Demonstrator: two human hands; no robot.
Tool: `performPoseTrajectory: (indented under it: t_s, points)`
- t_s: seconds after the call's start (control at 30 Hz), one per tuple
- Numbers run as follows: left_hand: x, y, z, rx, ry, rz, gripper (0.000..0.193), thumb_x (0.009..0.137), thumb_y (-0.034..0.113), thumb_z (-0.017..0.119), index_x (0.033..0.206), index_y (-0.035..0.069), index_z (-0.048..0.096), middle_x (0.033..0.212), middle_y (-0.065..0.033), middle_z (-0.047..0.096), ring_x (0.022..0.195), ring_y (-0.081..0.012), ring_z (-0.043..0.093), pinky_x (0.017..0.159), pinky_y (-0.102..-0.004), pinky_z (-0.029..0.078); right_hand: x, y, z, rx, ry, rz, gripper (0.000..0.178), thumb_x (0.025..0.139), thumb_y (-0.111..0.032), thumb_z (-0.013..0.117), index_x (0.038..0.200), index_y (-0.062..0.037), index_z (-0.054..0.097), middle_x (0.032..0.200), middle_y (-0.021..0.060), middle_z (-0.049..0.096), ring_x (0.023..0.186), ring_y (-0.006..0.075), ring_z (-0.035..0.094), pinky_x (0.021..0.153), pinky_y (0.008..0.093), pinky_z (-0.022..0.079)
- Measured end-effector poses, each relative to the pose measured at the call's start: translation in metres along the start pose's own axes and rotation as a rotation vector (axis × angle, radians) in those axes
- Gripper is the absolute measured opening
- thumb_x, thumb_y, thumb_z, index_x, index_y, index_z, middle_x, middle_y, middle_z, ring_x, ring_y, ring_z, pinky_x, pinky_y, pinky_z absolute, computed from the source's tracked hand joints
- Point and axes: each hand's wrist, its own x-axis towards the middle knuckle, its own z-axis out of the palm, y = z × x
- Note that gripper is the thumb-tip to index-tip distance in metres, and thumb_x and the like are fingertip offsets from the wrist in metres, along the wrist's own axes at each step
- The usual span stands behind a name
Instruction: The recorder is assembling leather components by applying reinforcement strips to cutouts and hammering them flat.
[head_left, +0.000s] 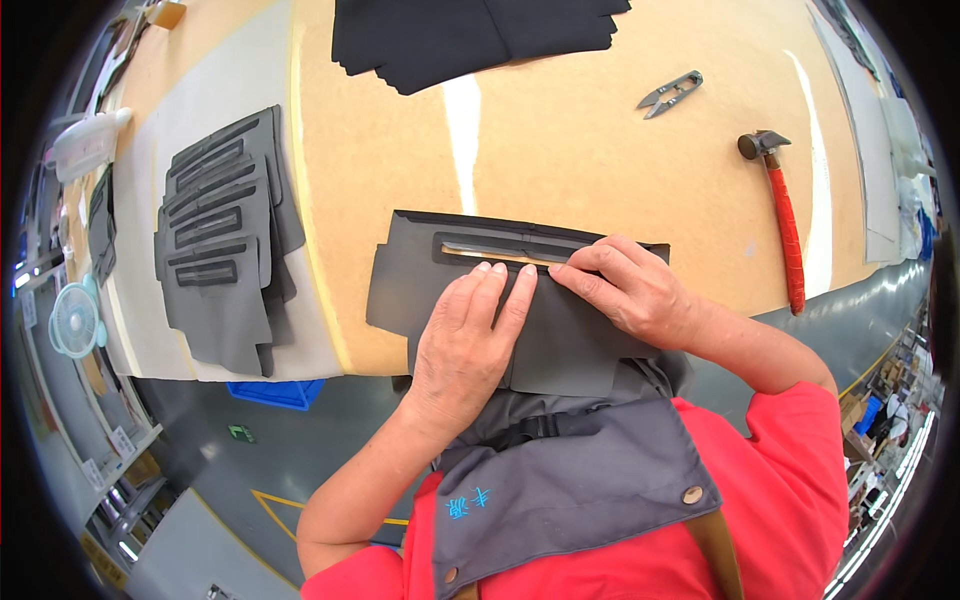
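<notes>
A dark grey sheet-material panel (565, 345) lies at the table's near edge, its lower part hanging towards me. Near its far edge is a long narrow slot framed by a black strip (438, 247), and the tan table shows through it. My left hand (462, 345) rests on the panel, fingers stretched out, with the fingertips at the slot's near edge. At the right end of the slot, the thumb and forefinger of my right hand (640, 300) are pinched on the panel's edge material. Its other fingers are curled over the panel's far right part.
Several overlapping slotted grey panels (215, 240) lie on the left. Black pieces (480, 35) are stacked at the far side. Thread snips (670, 95) and a red-handled hammer (785, 225) lie to the right. A blue bin (275, 393) stands below the table edge, and a fan (77, 320) stands at far left.
</notes>
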Motion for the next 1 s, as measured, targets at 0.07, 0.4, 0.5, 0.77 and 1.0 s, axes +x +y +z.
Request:
performPoseTrajectory:
  t_s: [0.07,0.4,0.5,0.77,1.0]
  points:
    - [0.001,0.001,-0.001,-0.001,-0.002,-0.008,0.055,0.085,0.004,0.064,0.139,0.013,0.064,0.127,-0.0099,0.059,0.122,-0.0261,0.059,0.103,-0.038,0.053,-0.001,0.001,-0.001,0.007,-0.004,-0.015,0.043,0.076,-0.002,0.069,0.118,0.0026,0.07,0.101,0.0105,0.063,0.089,0.0254,0.065,0.074,0.0352,0.057]
    - [0.002,0.011,-0.005,0.081,-0.059,0.013,0.058,0.086,0.006,0.064,0.143,0.013,0.059,0.129,-0.0139,0.055,0.126,-0.0289,0.055,0.108,-0.04,0.047,-0.016,0.004,-0.006,0.017,-0.032,0.039,0.045,0.077,-0.002,0.069,0.122,0.0007,0.069,0.103,0.01,0.063,0.089,0.0253,0.063,0.075,0.0355,0.056]
    - [0.002,0.022,0.001,0.073,-0.063,-0.025,0.057,0.088,0.005,0.062,0.143,0.015,0.06,0.132,-0.0118,0.053,0.127,-0.0287,0.054,0.108,-0.0406,0.046,-0.016,0.007,-0.005,-0.018,-0.02,-0.057,0.045,0.077,-0.002,0.069,0.122,0.0004,0.069,0.103,0.01,0.063,0.089,0.0251,0.063,0.074,0.0352,0.056]
    - [0.004,0.038,0.008,0.079,-0.024,-0.056,0.054,0.087,0.006,0.063,0.141,0.011,0.06,0.134,-0.0111,0.052,0.128,-0.0266,0.053,0.106,-0.0409,0.045,-0.024,0.008,-0.009,-0.003,-0.021,-0.023,0.046,0.077,-0.003,0.068,0.123,0.0,0.069,0.104,0.009,0.062,0.09,0.025,0.062,0.076,0.0354,0.056]
    - [0.007,0.048,0.011,0.035,0.003,-0.049,0.051,0.088,0.003,0.062,0.139,0.002,0.059,0.133,-0.0115,0.054,0.126,-0.0271,0.055,0.105,-0.0387,0.046,-0.032,0.009,-0.007,0.047,0.019,0.066,0.047,0.076,-0.001,0.069,0.122,-0.0028,0.07,0.103,0.0089,0.063,0.09,0.0249,0.062,0.075,0.0352,0.056]
